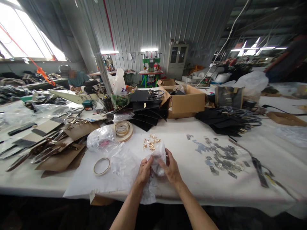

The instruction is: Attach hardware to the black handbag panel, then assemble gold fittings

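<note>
A worker's left hand [144,170] and right hand [172,168] grasp what appears to be a crumpled white plastic bag [157,166] beside small gold-toned metal fittings [151,145] on a white-covered worktable [192,188].

A white-covered table [177,129] bears an open brown cardboard box [187,104], flat black panels [217,120] right of it, small grey metal plates [229,157] before it.

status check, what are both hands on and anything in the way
Left hand and right hand both on crumpled white wrapping. Small gold pieces close beyond it. Tape ring off to the left, clear of both.
</note>
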Demonstrator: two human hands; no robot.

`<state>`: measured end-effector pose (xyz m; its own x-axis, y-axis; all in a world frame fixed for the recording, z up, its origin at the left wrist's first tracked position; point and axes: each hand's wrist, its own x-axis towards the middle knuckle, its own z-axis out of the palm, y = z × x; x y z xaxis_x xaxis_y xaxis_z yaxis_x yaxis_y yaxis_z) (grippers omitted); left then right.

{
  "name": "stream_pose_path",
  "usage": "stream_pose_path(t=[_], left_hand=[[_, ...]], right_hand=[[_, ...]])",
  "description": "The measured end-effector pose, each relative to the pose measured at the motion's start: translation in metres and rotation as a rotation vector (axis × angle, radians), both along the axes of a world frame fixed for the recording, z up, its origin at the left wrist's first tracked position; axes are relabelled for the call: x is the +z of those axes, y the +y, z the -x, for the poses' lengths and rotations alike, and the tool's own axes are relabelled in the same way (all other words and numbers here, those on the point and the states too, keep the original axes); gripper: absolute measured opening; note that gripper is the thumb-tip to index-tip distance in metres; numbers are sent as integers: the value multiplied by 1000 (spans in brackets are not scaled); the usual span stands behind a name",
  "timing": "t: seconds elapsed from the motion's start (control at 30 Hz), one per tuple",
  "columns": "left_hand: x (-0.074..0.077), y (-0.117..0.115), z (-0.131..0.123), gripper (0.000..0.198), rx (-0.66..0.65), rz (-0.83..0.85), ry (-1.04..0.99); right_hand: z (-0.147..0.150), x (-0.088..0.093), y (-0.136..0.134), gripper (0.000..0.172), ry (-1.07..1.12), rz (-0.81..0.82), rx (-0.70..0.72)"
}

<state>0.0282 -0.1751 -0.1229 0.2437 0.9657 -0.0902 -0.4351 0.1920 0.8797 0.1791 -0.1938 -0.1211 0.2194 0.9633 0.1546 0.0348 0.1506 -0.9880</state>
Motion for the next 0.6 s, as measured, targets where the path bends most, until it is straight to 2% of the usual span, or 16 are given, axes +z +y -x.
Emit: stream_pose_path(t=[0.07,0.13,0.23,0.3,0.37,0.47,0.53,0.6], left_hand=[[-1,3,-1,40,8,41,-81],[-3,8,0,37,127,129,-212],[-6,19,5,29,363,280,-423],[-7,24,9,22,428,354,-483],[-6,26,11,19,437,389,-485],[-4,23,9,18,429,345,-462],[-5,20,7,20,403,297,-409],[-6,18,4,26,354,253,-314]], right_hand=[[0,4,-1,69,-60,-22,8],[-4,4,-1,63,-27,7,2],[-12,0,1,53,171,57,-20],[-16,-3,1,51,299,62,-36],[-18,-5,1,53,381,69,-28],[-17,-5,2,57,430,73,-5],[-16,-5,3,63,391,50,-4],[-14,-5,4,73,302,14,-66]])
